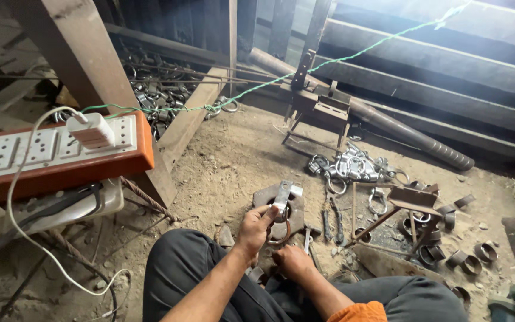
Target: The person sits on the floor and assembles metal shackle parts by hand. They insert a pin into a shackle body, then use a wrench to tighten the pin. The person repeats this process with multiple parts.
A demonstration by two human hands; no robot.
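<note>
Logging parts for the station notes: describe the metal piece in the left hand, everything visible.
The metal clamp piece is a flat, bent grey steel strap, dull with a brighter end at upper right. The left hand pinches its lower end, holding it tilted upright over a rusty flat plate on the dirt floor. A rusty ring lies just below. Finer detail cannot be made out.
</note>
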